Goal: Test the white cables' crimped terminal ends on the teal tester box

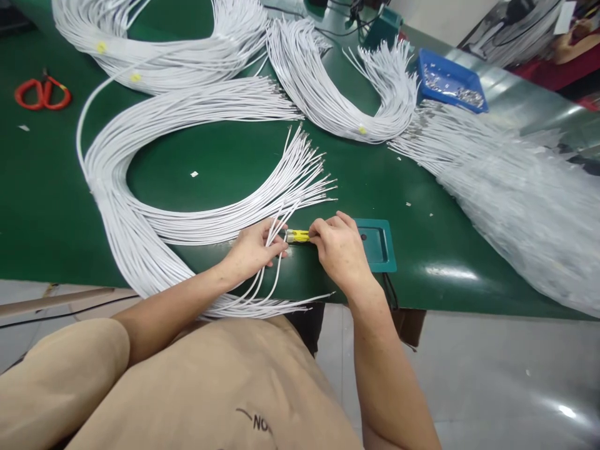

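My left hand (255,250) is closed around a few white wires (276,234) that come from the large curved bundle (107,181) on the green table. Between my two hands is a small yellow piece (299,235), with a pale end at my left fingertips. My right hand (338,245) pinches the yellow piece at its right end. Just right of that hand lies a teal tray (382,247), partly hidden by it. Loose wire ends (281,306) hang at the table's front edge, below my left hand.
Red-handled scissors (43,92) lie at the far left. More white wire bundles (164,62) (337,100) fill the back. A blue tray (473,103) of small metal parts stands back right, near plastic-wrapped wires (529,206). Another person's arm (579,47) shows at the top right.
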Action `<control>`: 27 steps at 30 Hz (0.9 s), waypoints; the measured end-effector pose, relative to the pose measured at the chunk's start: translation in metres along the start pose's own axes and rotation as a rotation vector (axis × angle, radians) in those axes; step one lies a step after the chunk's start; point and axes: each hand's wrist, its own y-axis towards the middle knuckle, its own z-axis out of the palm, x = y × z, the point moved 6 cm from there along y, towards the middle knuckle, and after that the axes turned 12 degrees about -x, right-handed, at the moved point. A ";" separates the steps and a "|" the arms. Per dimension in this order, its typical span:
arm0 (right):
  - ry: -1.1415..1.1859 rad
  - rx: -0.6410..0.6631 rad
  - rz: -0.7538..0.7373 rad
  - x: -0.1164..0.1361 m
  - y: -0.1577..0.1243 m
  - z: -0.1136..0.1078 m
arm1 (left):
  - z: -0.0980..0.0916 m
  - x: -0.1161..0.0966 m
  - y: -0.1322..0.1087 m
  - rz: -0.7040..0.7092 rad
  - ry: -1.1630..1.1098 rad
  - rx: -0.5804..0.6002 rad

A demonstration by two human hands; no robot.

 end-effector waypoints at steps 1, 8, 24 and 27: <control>0.015 0.002 0.003 0.001 0.000 -0.001 | 0.000 0.000 0.000 -0.007 0.001 0.004; 0.119 -0.251 0.156 0.002 -0.011 -0.023 | 0.002 0.003 0.002 -0.085 -0.103 0.030; 0.980 -0.172 0.660 0.023 -0.015 0.002 | -0.016 -0.025 -0.028 0.109 -0.219 0.126; 1.209 -0.086 0.758 0.034 -0.016 0.010 | -0.017 -0.026 -0.034 0.139 -0.211 0.124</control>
